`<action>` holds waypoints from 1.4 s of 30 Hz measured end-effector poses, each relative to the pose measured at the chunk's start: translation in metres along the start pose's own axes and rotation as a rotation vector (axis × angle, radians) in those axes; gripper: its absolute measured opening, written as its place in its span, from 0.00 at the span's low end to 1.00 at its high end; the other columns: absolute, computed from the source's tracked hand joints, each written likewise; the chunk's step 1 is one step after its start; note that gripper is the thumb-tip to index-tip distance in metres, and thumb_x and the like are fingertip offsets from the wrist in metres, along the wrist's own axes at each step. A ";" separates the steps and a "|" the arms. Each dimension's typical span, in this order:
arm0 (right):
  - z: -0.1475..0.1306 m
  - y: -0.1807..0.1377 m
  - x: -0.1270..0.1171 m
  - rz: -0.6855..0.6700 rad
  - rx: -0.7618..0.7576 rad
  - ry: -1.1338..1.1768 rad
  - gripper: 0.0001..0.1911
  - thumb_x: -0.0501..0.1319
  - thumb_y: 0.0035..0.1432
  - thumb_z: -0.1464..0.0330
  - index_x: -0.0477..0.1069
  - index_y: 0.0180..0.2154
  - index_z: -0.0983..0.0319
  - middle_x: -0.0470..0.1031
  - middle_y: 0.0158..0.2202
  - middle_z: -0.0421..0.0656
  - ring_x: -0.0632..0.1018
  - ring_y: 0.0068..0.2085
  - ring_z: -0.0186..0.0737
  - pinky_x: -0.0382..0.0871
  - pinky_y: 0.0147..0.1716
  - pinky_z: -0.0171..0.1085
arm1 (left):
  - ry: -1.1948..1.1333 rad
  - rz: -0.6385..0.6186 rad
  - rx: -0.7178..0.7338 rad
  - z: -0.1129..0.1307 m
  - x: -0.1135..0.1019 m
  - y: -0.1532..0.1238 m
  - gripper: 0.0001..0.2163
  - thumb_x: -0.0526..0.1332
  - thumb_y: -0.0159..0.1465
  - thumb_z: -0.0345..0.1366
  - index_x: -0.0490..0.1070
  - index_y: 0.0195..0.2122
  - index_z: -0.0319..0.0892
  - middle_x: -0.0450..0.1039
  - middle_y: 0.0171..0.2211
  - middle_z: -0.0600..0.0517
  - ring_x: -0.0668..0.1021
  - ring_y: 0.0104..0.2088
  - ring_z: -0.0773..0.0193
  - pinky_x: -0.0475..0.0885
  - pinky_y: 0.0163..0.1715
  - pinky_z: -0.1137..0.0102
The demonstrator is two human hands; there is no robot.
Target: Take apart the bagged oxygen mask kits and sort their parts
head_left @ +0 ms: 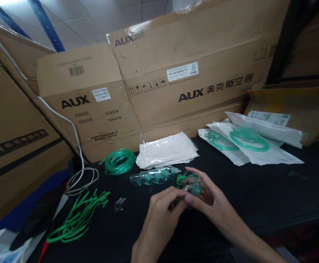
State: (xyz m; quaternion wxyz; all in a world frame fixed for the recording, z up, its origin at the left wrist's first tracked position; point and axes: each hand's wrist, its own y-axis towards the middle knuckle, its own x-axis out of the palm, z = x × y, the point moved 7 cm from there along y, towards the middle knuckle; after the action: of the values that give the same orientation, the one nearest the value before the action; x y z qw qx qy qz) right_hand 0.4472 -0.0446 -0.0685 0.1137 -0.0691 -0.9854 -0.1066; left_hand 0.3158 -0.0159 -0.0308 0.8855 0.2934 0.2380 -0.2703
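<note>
Between my two hands is a clear green oxygen mask (195,188) with a green strap (180,179) at its left side. My right hand (210,193) curls round the mask from the right, thumb pressed in front. Fingers bent, my left hand (162,208) grips the mask's lower left edge, where a bit of green strap shows; its fingertips are partly hidden. Just behind my hands lies a row of nested clear masks (154,176). Loose green elastic straps (79,217) are spread at the left, near a few small shiny bent strips (119,204).
A coil of green tubing (119,161) and a stack of white pouches (167,149) lie at the back. Packed pouches with green tubing (250,140) sit at the right. Large cardboard boxes (159,109) wall off the black table (258,197). A white cable (77,140) hangs at the left.
</note>
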 end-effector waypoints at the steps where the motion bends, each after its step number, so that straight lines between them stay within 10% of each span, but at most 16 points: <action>1: 0.001 0.000 0.000 0.005 0.002 -0.027 0.34 0.72 0.54 0.54 0.65 0.58 0.56 0.78 0.53 0.49 0.80 0.53 0.49 0.74 0.53 0.46 | 0.020 -0.001 0.019 0.001 0.001 -0.001 0.06 0.62 0.69 0.31 0.79 0.38 0.44 0.78 0.32 0.53 0.77 0.30 0.66 0.70 0.32 0.74; 19: 0.003 -0.008 -0.011 0.159 -0.051 -0.467 0.18 0.59 0.63 0.59 0.66 0.53 0.57 0.76 0.42 0.42 0.77 0.42 0.45 0.68 0.44 0.40 | 0.191 0.009 0.071 0.025 -0.034 -0.009 0.07 0.58 0.71 0.33 0.71 0.35 0.44 0.74 0.37 0.50 0.76 0.39 0.61 0.71 0.40 0.69; 34: 0.004 -0.007 -0.022 0.286 0.049 -0.329 0.19 0.57 0.64 0.55 0.66 0.52 0.56 0.71 0.41 0.41 0.72 0.42 0.45 0.63 0.43 0.41 | 0.131 -0.009 0.024 0.033 -0.073 -0.019 0.11 0.58 0.71 0.36 0.66 0.29 0.43 0.68 0.31 0.53 0.72 0.33 0.65 0.67 0.34 0.73; 42: -0.005 -0.005 -0.021 0.265 0.045 -0.259 0.21 0.58 0.61 0.54 0.67 0.50 0.60 0.73 0.45 0.45 0.73 0.46 0.47 0.66 0.44 0.40 | 0.115 0.183 -0.032 0.027 -0.100 -0.027 0.13 0.59 0.70 0.41 0.70 0.28 0.44 0.68 0.29 0.54 0.71 0.26 0.67 0.67 0.25 0.75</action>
State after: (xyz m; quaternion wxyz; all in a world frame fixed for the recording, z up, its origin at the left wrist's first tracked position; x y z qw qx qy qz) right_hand 0.4677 -0.0532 -0.0701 0.0007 -0.2090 -0.9761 -0.0590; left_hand 0.2325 -0.0180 0.0361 0.8959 0.3147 0.2651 -0.1673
